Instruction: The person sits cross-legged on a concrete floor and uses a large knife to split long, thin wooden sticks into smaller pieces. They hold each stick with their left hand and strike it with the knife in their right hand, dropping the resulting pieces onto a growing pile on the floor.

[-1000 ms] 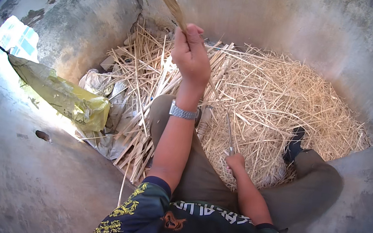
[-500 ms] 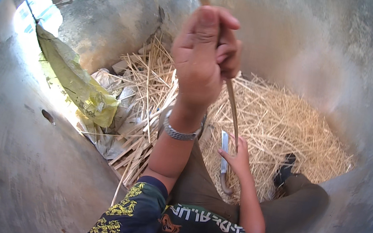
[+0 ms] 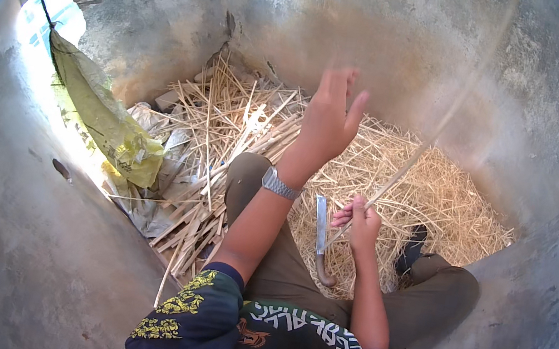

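My right hand (image 3: 364, 229) is closed round a long, thin bamboo strip (image 3: 407, 166) near its lower end. The strip slants up to the right, its far part blurred by motion. My left hand (image 3: 332, 119), with a metal watch on the wrist, is raised in front of the wall with its fingers apart and nothing in it. Between my legs lies a machete (image 3: 320, 225) with a straight blade and a curved wooden handle, just left of my right hand and not held.
Pale shavings (image 3: 429, 190) cover the floor ahead. Split strips (image 3: 202, 231) are heaped to the left of my bent knee. A yellow-green sack (image 3: 105, 109) hangs at the left by a bright opening. Stained concrete walls (image 3: 415, 43) close in around me.
My left hand has let go of the strip and dropped lower. The strip has swung over to the right, and my right hand has closed round its lower end.
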`<state>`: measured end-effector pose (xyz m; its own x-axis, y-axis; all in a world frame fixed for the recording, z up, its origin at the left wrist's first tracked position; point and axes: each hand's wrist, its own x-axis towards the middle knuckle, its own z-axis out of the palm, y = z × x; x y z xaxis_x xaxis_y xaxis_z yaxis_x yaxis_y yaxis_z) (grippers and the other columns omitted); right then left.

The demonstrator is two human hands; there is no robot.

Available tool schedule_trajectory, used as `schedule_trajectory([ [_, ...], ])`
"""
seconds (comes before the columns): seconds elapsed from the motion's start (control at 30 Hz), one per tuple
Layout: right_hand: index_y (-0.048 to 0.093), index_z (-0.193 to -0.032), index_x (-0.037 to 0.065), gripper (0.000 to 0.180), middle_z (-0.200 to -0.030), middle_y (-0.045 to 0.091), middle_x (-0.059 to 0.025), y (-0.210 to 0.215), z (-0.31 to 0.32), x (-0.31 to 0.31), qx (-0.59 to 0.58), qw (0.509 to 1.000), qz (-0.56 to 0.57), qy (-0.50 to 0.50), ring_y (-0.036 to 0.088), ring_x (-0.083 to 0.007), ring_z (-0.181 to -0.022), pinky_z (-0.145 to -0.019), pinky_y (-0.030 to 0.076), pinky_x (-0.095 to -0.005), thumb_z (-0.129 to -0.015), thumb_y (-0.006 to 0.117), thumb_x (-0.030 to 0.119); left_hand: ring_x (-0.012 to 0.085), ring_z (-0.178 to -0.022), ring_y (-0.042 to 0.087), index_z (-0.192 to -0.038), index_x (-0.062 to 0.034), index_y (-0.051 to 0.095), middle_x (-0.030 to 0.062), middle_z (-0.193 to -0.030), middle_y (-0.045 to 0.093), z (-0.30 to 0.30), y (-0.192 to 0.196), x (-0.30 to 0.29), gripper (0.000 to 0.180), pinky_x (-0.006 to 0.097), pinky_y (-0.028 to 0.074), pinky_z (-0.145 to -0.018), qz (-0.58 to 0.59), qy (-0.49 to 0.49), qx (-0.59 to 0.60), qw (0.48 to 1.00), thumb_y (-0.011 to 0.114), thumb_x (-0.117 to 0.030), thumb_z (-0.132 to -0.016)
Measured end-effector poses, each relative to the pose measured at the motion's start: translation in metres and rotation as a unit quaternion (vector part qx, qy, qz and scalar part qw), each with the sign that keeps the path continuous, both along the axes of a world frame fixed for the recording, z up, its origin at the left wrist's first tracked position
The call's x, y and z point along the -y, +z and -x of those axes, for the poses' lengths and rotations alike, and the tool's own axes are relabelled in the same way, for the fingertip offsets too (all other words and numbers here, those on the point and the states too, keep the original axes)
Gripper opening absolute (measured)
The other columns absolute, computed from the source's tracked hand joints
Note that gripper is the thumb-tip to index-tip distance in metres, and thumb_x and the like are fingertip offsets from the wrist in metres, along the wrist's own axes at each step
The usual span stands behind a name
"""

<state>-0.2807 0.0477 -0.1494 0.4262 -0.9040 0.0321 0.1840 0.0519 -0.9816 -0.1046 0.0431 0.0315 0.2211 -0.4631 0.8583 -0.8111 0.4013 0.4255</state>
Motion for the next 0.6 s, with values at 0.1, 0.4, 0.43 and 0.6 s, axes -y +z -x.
schedule_trajectory([
  [0.1,0.062,-0.085,0.000,0.040,-0.077,0.070,-0.0147,0.011,0.007,0.008,0.045,0.998,0.038,-0.003,0.070,-0.0187,-0.063,-0.057,0.053,-0.0263,-0.107,0.051,0.032,0.0350,-0.102,0.064,-0.143,-0.0025,0.044,0.0234,-0.131,0.053,-0.012,-0.073,0.007,0.062,0.043,0.053,-0.091,-0.128,-0.012,0.090,0.988,0.072,-0.019,-0.090],
  [0.4,0.066,-0.115,-0.005,0.028,-0.098,0.067,-0.0110,-0.005,0.028,0.030,0.152,0.983,-0.102,0.006,0.064,-0.0249,-0.096,-0.094,0.049,-0.0375,-0.101,0.056,0.017,0.0396,-0.138,0.044,-0.151,-0.0202,0.043,0.0209,-0.152,0.040,0.037,-0.088,-0.028,0.079,0.055,0.036,-0.114,-0.176,-0.203,0.188,0.945,0.078,-0.029,-0.081],
  [0.43,0.066,-0.115,-0.005,0.029,-0.100,0.067,-0.0119,-0.025,0.034,0.040,0.158,0.980,-0.120,0.005,0.064,-0.0259,-0.097,-0.094,0.049,-0.0382,-0.100,0.057,0.019,0.0390,-0.139,0.043,-0.149,-0.0213,0.045,0.0195,-0.152,0.041,0.045,-0.087,-0.031,0.075,0.056,0.035,-0.114,-0.167,-0.221,0.200,0.940,0.077,-0.031,-0.082],
  [0.6,0.065,-0.117,-0.004,0.037,-0.105,0.067,-0.0166,-0.087,0.037,0.061,0.073,0.985,-0.134,-0.080,0.065,-0.0306,-0.102,-0.094,0.050,-0.0415,-0.097,0.061,0.027,0.0276,-0.121,0.056,-0.129,-0.0233,0.064,0.0052,-0.112,0.067,0.071,-0.104,-0.024,0.044,0.052,0.037,-0.110,-0.092,-0.272,0.250,0.925,0.068,-0.038,-0.088],
])
